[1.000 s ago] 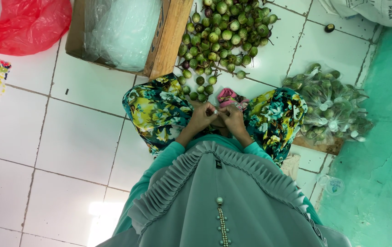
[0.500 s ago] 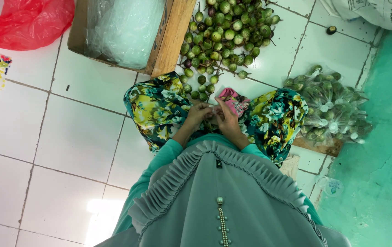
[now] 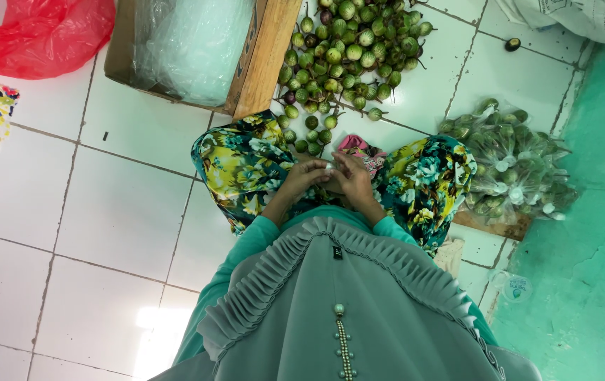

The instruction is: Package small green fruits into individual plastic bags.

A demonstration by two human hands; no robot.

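Pinching one small white thing, two hands meet, fingers curled; dozens of green fruits ahead.

Head camera looks steeply down, close above lap.

Bright, even indoor light, colours saturated. Strong glare patch on the white tiled floor at lower left, blown out to pure white; a softer sheen on the clear plastic in the cardboard box. Shadows soft and short, darkest under the pile of green fruits and along the box edge. Focus mostly sharp across the frame; the grey scarf nearest the lens is slightly soft. Slight wide-angle stretch at the edges, tile lines bend a little. Small item between the fingers is white, too small and bright to resolve.
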